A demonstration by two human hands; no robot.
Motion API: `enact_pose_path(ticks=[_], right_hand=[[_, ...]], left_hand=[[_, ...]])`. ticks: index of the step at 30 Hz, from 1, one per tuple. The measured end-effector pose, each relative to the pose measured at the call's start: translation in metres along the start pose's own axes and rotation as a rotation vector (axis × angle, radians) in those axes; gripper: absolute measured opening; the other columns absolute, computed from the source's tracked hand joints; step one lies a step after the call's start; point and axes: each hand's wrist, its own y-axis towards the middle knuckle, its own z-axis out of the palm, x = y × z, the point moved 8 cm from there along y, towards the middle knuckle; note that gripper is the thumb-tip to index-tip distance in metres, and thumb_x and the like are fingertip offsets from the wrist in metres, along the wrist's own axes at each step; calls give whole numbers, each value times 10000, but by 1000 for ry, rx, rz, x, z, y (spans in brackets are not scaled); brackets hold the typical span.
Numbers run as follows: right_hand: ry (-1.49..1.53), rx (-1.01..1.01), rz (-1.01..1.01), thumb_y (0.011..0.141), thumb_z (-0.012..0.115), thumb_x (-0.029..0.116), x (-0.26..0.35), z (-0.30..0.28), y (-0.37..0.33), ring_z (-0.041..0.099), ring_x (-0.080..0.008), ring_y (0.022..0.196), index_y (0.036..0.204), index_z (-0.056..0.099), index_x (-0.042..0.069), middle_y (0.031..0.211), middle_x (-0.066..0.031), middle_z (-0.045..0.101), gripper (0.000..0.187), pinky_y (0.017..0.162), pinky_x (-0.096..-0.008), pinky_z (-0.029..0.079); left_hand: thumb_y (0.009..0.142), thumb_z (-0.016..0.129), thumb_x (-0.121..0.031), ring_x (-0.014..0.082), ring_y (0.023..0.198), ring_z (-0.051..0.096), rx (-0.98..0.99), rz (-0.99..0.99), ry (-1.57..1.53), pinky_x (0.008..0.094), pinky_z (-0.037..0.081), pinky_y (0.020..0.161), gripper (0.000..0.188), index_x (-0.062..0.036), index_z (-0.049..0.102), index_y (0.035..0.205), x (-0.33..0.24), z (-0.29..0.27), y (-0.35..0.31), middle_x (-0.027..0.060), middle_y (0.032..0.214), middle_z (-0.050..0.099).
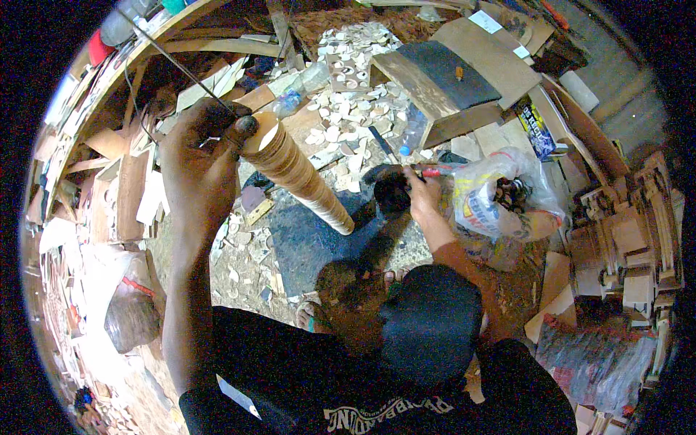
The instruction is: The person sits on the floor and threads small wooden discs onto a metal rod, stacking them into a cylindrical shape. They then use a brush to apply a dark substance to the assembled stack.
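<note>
My left hand (203, 156) is raised at the upper left, its fingers closed round a thin dark rod (177, 67) with a blackened thumb tip beside the top of a long stack of round wooden discs (304, 177). The stack slants down to the right, over a dark mat (293, 250) on the floor. Whether the rod runs through the discs cannot be seen. My right hand (422, 192) is closed beside a round, dark object (392, 191) near the stack's lower end. What exactly it grips is too dark to name; a red piece shows at its knuckles.
Loose pale wooden discs (348, 109) and offcuts litter the floor ahead. A wooden box with a dark top (449, 72) stands beyond. To the right is a plastic bag (482, 206); wooden pieces (631, 232) are piled at the far right. A clear bottle (286, 103) lies behind the stack.
</note>
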Motion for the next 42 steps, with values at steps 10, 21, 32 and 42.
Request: enact_pose_path(ticks=[10,21,32,42], right_hand=[[811,95,106,920,538,246,54,11,21,517,-240,977,1041,525,47,1096,-115,521,233,882,-388,475],[-552,123,-583,917,581,234,145,24,-15,552,-162,579,796,608,5,624,-52,562,260,561,-387,456],[-998,259,-588,844,650,364,77,33,-50,610,-424,689,858,608,-4,719,-219,627,371,638,-493,476],[-973,186,-432,841,649,368,58,13,-24,633,-394,712,848,622,-2,745,-208,643,371,664,-471,485]], left_hand=[[840,674,-20,116,839,601,-9,-2,-107,247,479,782,109,17,624,929,-5,-14,-8,66,894,657],[854,663,-93,122,821,598,30,22,96,265,474,775,101,-14,626,905,11,-6,0,56,859,649],[863,657,-139,127,830,608,65,-45,102,280,480,786,162,-22,664,976,48,-16,11,62,908,673],[864,659,-142,125,809,605,32,-5,208,274,477,769,160,-26,669,973,47,-16,12,70,896,673]])
